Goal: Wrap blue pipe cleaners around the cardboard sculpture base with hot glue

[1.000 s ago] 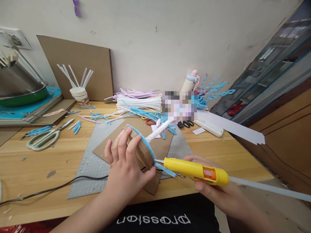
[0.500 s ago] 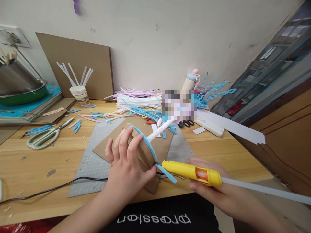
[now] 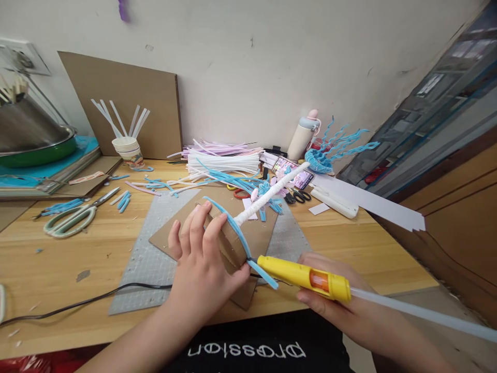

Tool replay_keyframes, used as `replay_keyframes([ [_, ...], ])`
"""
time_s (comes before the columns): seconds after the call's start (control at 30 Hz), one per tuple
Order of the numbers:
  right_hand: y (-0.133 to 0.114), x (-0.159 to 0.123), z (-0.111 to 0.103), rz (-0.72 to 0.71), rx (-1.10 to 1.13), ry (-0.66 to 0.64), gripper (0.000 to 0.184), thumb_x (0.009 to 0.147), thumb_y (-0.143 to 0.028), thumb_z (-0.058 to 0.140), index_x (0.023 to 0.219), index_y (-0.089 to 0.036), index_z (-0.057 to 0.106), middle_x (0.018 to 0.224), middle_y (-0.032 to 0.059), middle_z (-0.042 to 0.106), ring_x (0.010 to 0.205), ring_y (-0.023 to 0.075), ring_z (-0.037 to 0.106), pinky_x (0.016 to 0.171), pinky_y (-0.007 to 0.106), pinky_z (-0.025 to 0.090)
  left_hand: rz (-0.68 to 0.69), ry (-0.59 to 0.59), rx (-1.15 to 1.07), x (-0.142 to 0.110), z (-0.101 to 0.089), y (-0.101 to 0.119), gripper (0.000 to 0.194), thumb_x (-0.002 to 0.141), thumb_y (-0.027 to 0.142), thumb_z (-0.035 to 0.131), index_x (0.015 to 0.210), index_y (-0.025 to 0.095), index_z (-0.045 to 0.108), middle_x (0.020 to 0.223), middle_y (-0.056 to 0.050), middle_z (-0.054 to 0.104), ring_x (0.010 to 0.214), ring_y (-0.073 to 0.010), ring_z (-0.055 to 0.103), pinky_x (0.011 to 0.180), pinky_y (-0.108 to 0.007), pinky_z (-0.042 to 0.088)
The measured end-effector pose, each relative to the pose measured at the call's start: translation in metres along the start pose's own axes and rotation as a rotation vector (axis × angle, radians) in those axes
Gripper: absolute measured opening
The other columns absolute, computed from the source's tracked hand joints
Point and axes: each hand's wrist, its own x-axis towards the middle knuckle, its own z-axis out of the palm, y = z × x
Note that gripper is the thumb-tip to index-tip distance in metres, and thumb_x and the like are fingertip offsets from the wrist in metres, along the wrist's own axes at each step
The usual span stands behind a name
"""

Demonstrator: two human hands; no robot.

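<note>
My left hand (image 3: pixel 205 254) is wrapped round a tilted cardboard disc-like base (image 3: pixel 229 239), its fingertips on the upper rim and its thumb near the lower edge. A blue pipe cleaner (image 3: pixel 239 233) runs along the rim, its loose end sticking out at the lower right. From the base a white wrapped stem (image 3: pixel 272 192) slants up to the right. In my right hand (image 3: pixel 341 305) is a yellow hot glue gun (image 3: pixel 305 274) with a long translucent glue stick in its back. The gun's nozzle touches or nearly touches the pipe cleaner at the rim; my right fingers are partly hidden behind it.
A cardboard sheet (image 3: pixel 171 228) lies on a grey cutting mat (image 3: pixel 132 282). Green-handled scissors (image 3: pixel 73 221) are at left, a black cord (image 3: pixel 97 298) in front. Pipe cleaner bundles (image 3: pixel 223 160), a phone (image 3: pixel 302 178), a bottle (image 3: pixel 302 137) and a paper cup (image 3: pixel 129 150) stand behind.
The glue gun has shifted slightly left with its nozzle still at the rim, and the pipe cleaner's loose end moved a little with it. A pixelated patch over the stem's tip is gone.
</note>
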Motion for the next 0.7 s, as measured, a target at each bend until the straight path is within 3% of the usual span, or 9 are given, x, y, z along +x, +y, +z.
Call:
replay_keyframes([
  [0.37, 0.0014, -0.0013, 0.0027, -0.032, 0.0, 0.074, 0.029, 0.095, -0.037, 0.053, 0.072, -0.023, 0.045, 0.067, -0.0029, 0.051, 0.058, 0.0128, 0.049, 0.052, 0.025, 0.038, 0.001, -0.004, 0.0, -0.0002, 0.0004, -0.0003, 0.08, 0.067, 0.036, 0.074, 0.134, 0.016, 0.036, 0.147, -0.024, 0.039, 0.139, -0.0385, 0.036, 0.117, -0.058, 0.016],
  [0.7, 0.001, -0.0001, 0.0027, -0.023, 0.011, 0.146, 0.024, 0.093, -0.038, 0.056, 0.073, -0.025, 0.053, 0.069, 0.0009, 0.059, 0.062, 0.018, 0.056, 0.054, 0.03, 0.043, -0.005, -0.017, 0.001, 0.0004, 0.0011, -0.0001, 0.078, 0.068, 0.038, 0.073, 0.134, 0.018, 0.036, 0.148, -0.023, 0.038, 0.14, -0.0381, 0.036, 0.116, -0.059, 0.017],
])
